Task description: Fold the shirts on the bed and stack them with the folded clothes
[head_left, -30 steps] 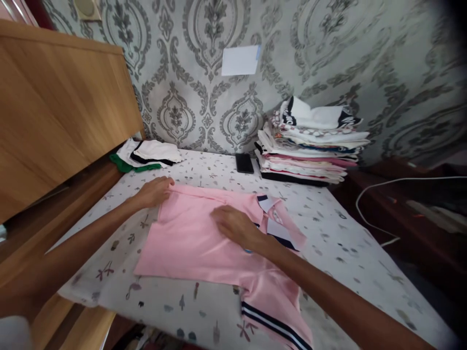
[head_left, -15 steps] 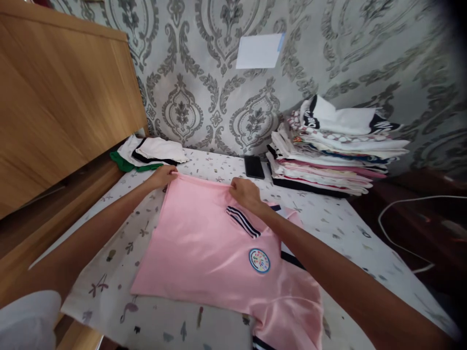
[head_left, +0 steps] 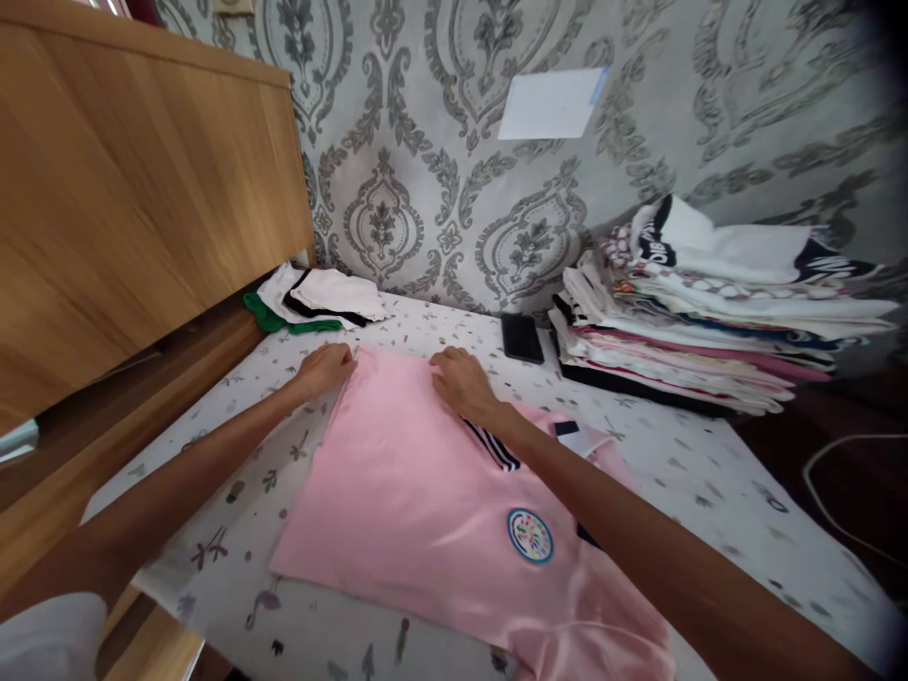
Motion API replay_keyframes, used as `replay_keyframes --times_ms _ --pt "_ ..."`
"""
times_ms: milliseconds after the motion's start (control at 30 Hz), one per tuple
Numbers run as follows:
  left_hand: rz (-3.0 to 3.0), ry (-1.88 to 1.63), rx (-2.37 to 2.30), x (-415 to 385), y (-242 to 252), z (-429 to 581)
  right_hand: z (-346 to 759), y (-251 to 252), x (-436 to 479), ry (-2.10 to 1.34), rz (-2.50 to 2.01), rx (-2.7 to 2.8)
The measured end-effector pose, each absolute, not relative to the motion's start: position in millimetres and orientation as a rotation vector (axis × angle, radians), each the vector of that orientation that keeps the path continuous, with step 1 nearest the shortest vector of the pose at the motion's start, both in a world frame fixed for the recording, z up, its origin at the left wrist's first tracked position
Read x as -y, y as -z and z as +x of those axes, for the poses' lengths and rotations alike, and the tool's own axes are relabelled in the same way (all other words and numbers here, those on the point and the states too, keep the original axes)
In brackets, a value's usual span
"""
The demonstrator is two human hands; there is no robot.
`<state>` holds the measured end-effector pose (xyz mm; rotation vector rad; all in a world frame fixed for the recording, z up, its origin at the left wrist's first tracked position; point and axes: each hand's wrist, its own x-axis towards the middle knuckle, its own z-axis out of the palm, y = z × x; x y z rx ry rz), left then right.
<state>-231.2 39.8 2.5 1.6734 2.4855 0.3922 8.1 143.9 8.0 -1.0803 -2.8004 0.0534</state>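
A pink shirt (head_left: 418, 492) with a round badge (head_left: 530, 535) and dark striped trim lies spread on a patterned white sheet (head_left: 673, 473). My left hand (head_left: 323, 369) pinches the shirt's far left corner. My right hand (head_left: 461, 378) rests with curled fingers on the shirt's far edge, just right of the left hand, gripping the fabric. Both forearms reach across the shirt from the near side.
A tall stack of folded clothes (head_left: 709, 312) stands at the back right against the patterned wall. A black phone (head_left: 522, 337) lies beside it. A few folded white, black and green garments (head_left: 319, 298) sit at the back left by a wooden headboard (head_left: 128, 199). A white cable (head_left: 837, 492) hangs at the right.
My right hand moved from the shirt's middle up to its far edge, carrying fabric over so the badge and striped trim now face up. The left hand kept its corner.
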Motion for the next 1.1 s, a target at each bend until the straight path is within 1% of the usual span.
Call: replay_keyframes --times_ms 167,333,567,667,767,833,933,1000,1033,1100 --pt "1.639 -0.408 -2.486 -30 5 -220 -24 6 -124 -0.279 -0.791 2.818" --pt "1.627 -0.460 -2.505 -30 10 -220 -39 19 -120 -0.349 -0.711 2.787" --pt "1.638 -0.439 -2.526 -22 6 -225 -50 25 -126 -0.278 -0.650 2.837" --pt "1.833 -0.420 -2.531 -25 8 -212 -54 28 -129 -0.267 -0.656 2.812" --pt "2.184 -0.357 -2.256 -36 15 -205 -57 30 -132 -0.270 -0.659 2.808" --pt "2.214 -0.260 -2.180 -43 18 -212 -57 31 -133 -0.269 -0.651 2.819" --pt "2.024 -0.151 -2.419 -44 16 -230 -57 31 -132 -0.259 -0.644 2.843" --pt "1.963 -0.189 -2.509 -36 12 -233 -58 31 -131 -0.261 -0.635 2.855" --pt "2.001 -0.245 -2.480 -29 9 -230 -58 32 -130 -0.267 -0.629 2.852" --pt "2.182 -0.356 -2.260 -12 6 -216 -60 33 -129 -0.286 -0.628 2.835"
